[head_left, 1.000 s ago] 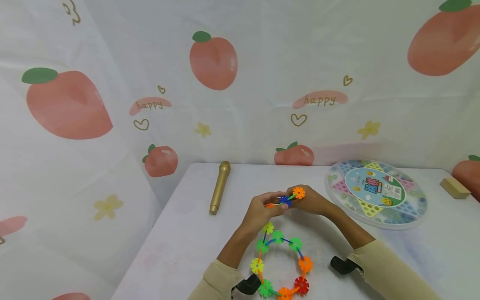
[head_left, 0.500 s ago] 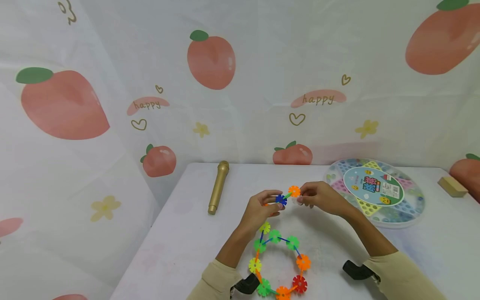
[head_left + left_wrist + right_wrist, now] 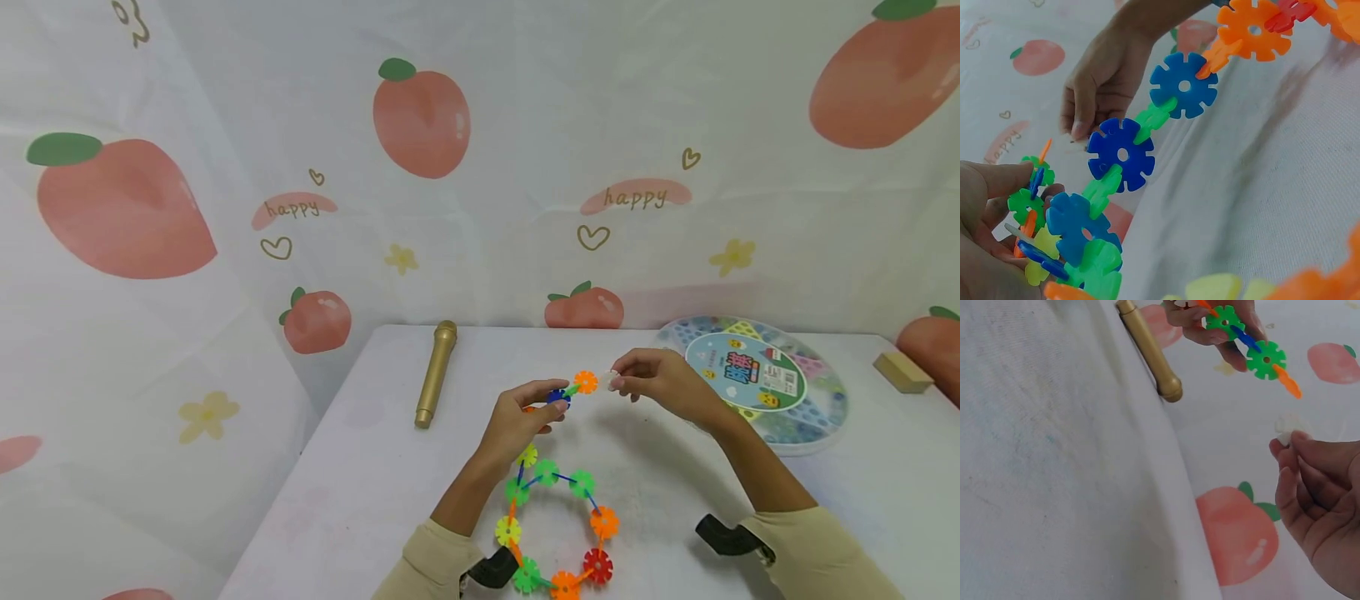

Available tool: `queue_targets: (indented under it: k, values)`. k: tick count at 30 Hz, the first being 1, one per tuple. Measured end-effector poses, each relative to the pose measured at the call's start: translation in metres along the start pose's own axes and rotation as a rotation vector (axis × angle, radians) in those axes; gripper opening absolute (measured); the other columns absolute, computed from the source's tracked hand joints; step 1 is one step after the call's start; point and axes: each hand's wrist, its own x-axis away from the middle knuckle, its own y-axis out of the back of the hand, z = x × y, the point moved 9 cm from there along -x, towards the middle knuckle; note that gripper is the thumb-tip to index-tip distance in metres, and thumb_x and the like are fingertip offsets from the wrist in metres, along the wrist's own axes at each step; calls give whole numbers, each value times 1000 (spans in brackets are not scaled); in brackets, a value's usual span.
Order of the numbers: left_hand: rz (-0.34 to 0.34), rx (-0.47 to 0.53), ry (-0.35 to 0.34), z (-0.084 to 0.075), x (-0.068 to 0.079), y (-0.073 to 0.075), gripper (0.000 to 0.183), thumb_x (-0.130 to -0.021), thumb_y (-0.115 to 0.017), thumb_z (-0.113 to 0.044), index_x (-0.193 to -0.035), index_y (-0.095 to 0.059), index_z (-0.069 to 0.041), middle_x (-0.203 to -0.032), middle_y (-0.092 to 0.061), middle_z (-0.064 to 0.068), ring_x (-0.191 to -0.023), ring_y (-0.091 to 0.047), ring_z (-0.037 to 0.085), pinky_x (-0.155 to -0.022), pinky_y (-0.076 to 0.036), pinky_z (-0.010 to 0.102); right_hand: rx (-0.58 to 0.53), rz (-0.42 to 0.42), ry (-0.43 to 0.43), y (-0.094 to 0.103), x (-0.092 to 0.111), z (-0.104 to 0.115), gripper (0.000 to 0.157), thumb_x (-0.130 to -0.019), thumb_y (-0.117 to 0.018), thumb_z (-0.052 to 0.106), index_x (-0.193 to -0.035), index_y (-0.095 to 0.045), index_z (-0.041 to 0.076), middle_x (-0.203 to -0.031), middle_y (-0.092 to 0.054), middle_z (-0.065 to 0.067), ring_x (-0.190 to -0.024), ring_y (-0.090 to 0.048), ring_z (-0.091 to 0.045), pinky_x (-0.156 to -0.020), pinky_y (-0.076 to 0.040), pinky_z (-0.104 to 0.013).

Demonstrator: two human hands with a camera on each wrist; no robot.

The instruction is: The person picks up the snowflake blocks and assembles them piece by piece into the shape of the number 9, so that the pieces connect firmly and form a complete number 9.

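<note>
In the head view my left hand pinches a chain of notched plastic snowflake discs. A blue disc shows at its fingertips and an orange disc at the chain's free end. To the right, my right hand pinches pale white discs between thumb and fingers, apart from the chain's end in the right wrist view. Green discs of the held chain show there too. A linked ring of green, yellow, orange and red discs lies below, with a red disc at lower right.
A gold microphone lies at the back left of the white table. At the back right are a round board-game box, partly behind my right hand, and a small wooden block. A fruit-print cloth hangs behind.
My right hand has drawn away to the right from the chain, and the white discs have come into sight in its fingers. My left hand has stayed nearly in place, still holding the chain.
</note>
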Motion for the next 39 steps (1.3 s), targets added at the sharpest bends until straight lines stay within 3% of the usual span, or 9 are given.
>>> queue_targets:
  k: [6,14,19,21,28,39]
  values:
    - [3,5,-3,-1,1,-1,25,-103,-72,-25,-128,-78,-23,-113,-75,3,-99,-74,19,-91,-62,35,-55,-43,53,6,1,7,24,-101,-75,15,-115,-71,-4,-95,-76,-7,-86,-73,-21,-78,-64,-34]
    - [26,79,-19,-3,-1,-5,24,-103,-72,-20,-124,-79,-12,-114,-77,14,-110,-74,36,-94,-62,33,-64,-65,109,7,4,14,18,-101,-73,12,-114,-75,0,-95,-75,-5,-85,-71,-19,-78,-64,-34]
    - [38,121,-32,-3,-1,-6,24,-101,-73,-14,-124,-79,-8,-117,-77,18,-111,-74,35,-96,-61,32,-53,-70,135,8,5,15,16,-101,-73,11,-112,-78,1,-98,-77,-4,-85,-72,-18,-78,-63,-32]
    - [31,110,-38,-4,-1,-5,25,-101,-74,-14,-124,-79,-8,-115,-77,17,-108,-75,31,-97,-60,32,-55,-68,159,8,6,17,15,-100,-73,8,-112,-79,0,-99,-78,-4,-84,-72,-18,-77,-63,-31]
    - [-28,54,-20,-3,2,0,32,-97,-79,-16,-130,-77,-13,-102,-79,8,-108,-75,40,-98,-60,34,-69,-55,206,8,5,19,13,-99,-73,2,-110,-80,-1,-91,-78,0,-80,-73,-17,-76,-63,-31]
    - [-65,63,-16,-2,2,3,30,-95,-81,-14,-125,-80,-10,-106,-80,12,-98,-77,17,-92,-61,28,-76,-80,241,4,5,20,11,-96,-74,-2,-105,-81,-3,-92,-80,-6,-79,-76,-17,-76,-64,-27]
